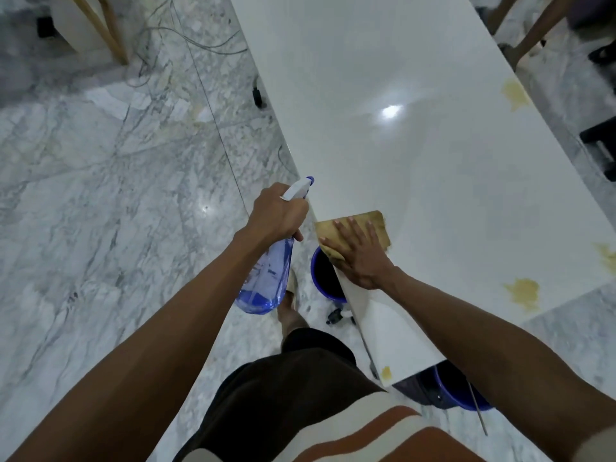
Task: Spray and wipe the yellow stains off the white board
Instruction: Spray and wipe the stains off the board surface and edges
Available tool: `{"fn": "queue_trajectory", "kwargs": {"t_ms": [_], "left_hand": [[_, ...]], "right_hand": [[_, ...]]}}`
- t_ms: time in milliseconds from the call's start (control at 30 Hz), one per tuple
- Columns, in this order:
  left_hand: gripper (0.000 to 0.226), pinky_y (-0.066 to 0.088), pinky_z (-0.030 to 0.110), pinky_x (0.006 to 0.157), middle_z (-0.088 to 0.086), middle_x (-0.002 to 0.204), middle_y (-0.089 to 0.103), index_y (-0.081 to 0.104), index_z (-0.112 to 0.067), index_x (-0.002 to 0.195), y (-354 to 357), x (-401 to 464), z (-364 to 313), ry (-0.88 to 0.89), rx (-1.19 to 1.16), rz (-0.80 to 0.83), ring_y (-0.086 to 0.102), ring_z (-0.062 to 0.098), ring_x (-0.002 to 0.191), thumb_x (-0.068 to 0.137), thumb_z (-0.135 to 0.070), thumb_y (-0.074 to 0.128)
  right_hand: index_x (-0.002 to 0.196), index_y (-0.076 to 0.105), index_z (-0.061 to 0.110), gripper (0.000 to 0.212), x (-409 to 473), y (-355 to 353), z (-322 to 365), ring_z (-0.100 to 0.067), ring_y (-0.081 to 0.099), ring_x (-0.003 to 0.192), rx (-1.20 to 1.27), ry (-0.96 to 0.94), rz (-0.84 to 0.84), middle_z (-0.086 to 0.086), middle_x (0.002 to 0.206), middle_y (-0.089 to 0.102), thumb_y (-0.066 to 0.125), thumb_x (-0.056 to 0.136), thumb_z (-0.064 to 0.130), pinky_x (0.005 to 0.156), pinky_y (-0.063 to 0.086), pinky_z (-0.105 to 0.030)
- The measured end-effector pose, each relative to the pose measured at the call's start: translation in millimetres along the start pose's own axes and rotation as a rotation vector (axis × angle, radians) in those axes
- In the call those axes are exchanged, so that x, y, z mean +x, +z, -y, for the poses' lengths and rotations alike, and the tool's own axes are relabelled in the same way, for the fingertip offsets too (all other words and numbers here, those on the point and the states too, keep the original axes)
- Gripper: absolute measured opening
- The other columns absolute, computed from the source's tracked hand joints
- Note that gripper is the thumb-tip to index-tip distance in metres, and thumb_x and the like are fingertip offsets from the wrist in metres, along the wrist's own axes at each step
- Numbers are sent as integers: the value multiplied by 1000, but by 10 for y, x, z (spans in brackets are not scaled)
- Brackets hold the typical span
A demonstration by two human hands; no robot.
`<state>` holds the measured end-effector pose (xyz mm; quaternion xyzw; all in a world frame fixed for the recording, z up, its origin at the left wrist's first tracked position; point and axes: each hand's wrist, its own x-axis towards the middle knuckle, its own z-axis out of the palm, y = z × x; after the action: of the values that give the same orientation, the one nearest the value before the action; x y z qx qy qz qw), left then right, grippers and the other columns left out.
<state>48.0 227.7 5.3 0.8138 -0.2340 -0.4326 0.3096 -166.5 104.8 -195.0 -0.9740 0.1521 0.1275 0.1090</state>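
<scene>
Stains come first as we look outward from ourselves: a small yellow stain (386, 372) sits at the near corner of the white board (383, 155), which serves as our worktop. Under that corner stands a blue bucket (456, 391); we cannot see what it holds. Further out, our right hand (358, 253) lies flat on a yellow cloth (353, 233) at the left edge of the worktop, fingers (353, 228) spread open and pressing down rather than gripping. Beside it, off the edge and over the marble floor (100, 195), our left hand (276, 215) has its fingers closed around the neck of a spray bottle (266, 275), clear blue with only a little liquid pooled at its bottom. A second blue bucket (325, 275) sits on the floor below the cloth, its inside dark. We judge the wiping step is in hand at this spot. Three more yellow patches remain along the right edge: one near (523, 291), one at the frame's side (606, 255), one farther off (515, 95). The next move likely calls for reaching across the worktop, spraying those, then carrying the cloth over
</scene>
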Motion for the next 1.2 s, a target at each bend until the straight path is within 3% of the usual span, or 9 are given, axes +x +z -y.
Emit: {"fn": "queue_trajectory", "kwargs": {"t_ms": [167,267,400,500,633,767,933,1033,1200], "left_hand": [[23,54,38,68,29,95,71,66,0,93,425,-718,325,-44,-54,-11,71,27,48,82,-13,52],[22,55,43,65,20,89,64,64,-12,90,679,-1133,436,-31,-72,6,69,27,45,73,-18,52],[23,59,41,70,30,98,74,69,-2,98,1037,-1574,545,-18,-35,-4,75,42,64,86,-13,54],[23,62,41,72,28,95,77,67,-23,80,1287,-1824,576,8,-39,-26,74,37,62,92,-8,54],[22,54,34,69,34,94,76,63,10,92,1596,-2096,637,-44,-72,-43,73,37,56,88,-8,51],[29,57,39,70,36,94,74,64,15,98,1941,-2371,689,-61,-85,-75,69,30,50,87,-9,51],[12,61,60,79,30,86,68,64,-11,86,2407,-2792,672,-32,-130,-106,69,26,46,87,-18,55],[19,62,57,72,18,80,64,65,-11,86,2617,-3072,614,-45,-208,-128,66,28,62,74,-22,56],[30,64,56,73,14,78,69,68,3,90,2693,-3428,439,-28,-293,-181,69,20,55,74,-20,58]], "right_hand": [[157,14,44,60,-693,269,139,-36,-5,155,-46,41,37,-4,169,0,5,101,60,119,-3,-64],[157,11,45,64,-1079,342,241,-36,-6,154,-30,54,48,-3,169,-1,-4,98,64,119,-4,-64],[158,16,42,58,-1656,545,360,-37,-3,154,-38,27,45,-6,169,2,10,102,57,118,-1,-65],[158,18,41,61,-1950,644,428,-37,-4,155,-44,14,40,-6,169,2,4,101,60,118,-2,-65],[158,20,39,58,-2274,762,449,-39,2,154,-61,-8,27,-7,169,7,14,103,57,117,0,-66],[156,25,39,56,-2680,942,516,-41,8,153,-68,-76,-15,-9,168,12,26,102,52,116,3,-67],[156,30,31,62,-3082,793,629,-43,11,152,20,-111,131,-11,166,17,18,99,54,116,6,-67],[160,13,25,75,-3224,781,713,-35,9,154,326,93,314,-4,169,8,11,97,66,121,11,-56],[137,50,12,48,-3673,289,871,-28,54,125,1296,354,133,-10,138,56,26,109,43,99,43,-36]]}}
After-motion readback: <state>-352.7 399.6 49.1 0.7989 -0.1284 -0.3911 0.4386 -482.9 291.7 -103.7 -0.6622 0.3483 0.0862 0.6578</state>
